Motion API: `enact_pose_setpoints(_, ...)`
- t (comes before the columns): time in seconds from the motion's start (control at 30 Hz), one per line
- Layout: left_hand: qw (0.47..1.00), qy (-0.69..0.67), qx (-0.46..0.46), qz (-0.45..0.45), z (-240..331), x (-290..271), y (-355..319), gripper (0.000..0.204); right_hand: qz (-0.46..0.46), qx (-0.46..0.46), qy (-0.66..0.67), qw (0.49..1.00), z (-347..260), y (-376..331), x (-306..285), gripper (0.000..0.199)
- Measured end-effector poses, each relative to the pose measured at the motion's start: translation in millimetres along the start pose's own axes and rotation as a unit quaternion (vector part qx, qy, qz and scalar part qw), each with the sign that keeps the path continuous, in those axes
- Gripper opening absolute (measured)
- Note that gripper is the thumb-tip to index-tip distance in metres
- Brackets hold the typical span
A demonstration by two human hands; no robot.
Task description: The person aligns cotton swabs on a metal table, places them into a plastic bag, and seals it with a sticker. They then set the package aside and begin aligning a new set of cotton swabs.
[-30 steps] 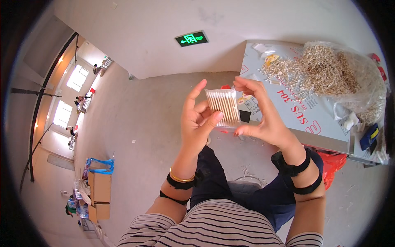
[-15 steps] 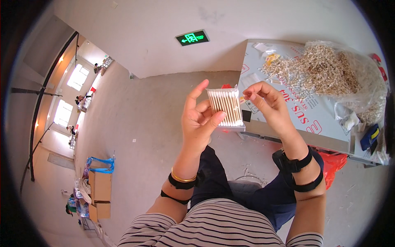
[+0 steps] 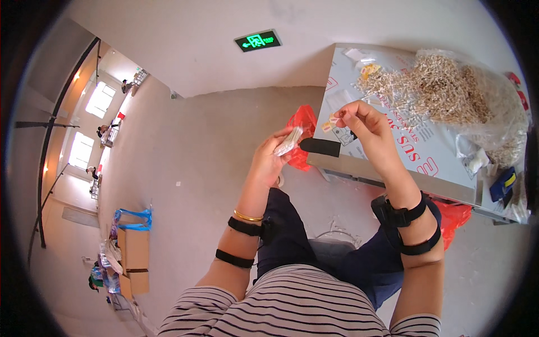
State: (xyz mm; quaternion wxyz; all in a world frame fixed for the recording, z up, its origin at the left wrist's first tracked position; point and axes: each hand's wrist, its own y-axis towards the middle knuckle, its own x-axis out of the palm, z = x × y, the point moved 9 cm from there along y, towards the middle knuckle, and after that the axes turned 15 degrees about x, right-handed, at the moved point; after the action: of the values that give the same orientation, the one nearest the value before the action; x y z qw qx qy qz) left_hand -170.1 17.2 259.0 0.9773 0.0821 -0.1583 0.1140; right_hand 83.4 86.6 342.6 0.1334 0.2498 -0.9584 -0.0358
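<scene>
A clear packet of cotton swabs (image 3: 288,141) is tilted nearly edge-on in my left hand (image 3: 267,160), gripped between thumb and fingers over the floor. My right hand (image 3: 369,130) is raised at the near left part of the metal-topped table (image 3: 359,147), thumb and fingertips pinched together. Whether something small sits in that pinch I cannot make out. Just beyond the fingertips shows a small yellow-and-white piece (image 3: 328,126). A black strip (image 3: 321,147) lies between my hands at the table's edge.
A big heap of loose cotton swabs (image 3: 443,90) spills from a clear plastic bag (image 3: 497,106) on the table. A blue-and-yellow object (image 3: 503,184) lies at its right end. Red plastic bags (image 3: 304,121) hang by the table. Cardboard boxes (image 3: 133,253) stand on the left; people are far off.
My left hand has moved slightly left and turned the swab packet from face-on to nearly edge-on. The black strip and red bag now show. My right hand stays pinched, slightly higher.
</scene>
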Motion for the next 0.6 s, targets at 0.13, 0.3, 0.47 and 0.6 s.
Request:
enact_pose_setpoints(0.13, 0.979, -0.107, -0.143, 0.1, -92.2, -73.1, -19.0, 0.046, 0.003, 0.014, -0.016, 1.0, 4.5, 1.4, 0.5, 0.023)
enact_pose_setpoints(0.3, 0.944, -0.11, -0.231, 0.207, -170.5, -137.1, -53.7, 0.052, 0.002, 0.054, -0.027, 0.998, 21.5, 6.9, -3.2, 0.02)
enact_pose_setpoints(0.47, 0.997, 0.023, 0.039, 0.065, -162.6, -198.6, 11.1, 0.051, -0.026, 0.051, -0.03, 0.998, 30.4, 23.5, 11.1, 0.017)
enact_pose_setpoints(0.6, 0.933, -0.236, -0.125, 0.241, -180.2, -177.5, 68.5, 0.048, -0.005, 0.081, -0.053, 0.995, 48.2, 26.3, -6.3, 0.017)
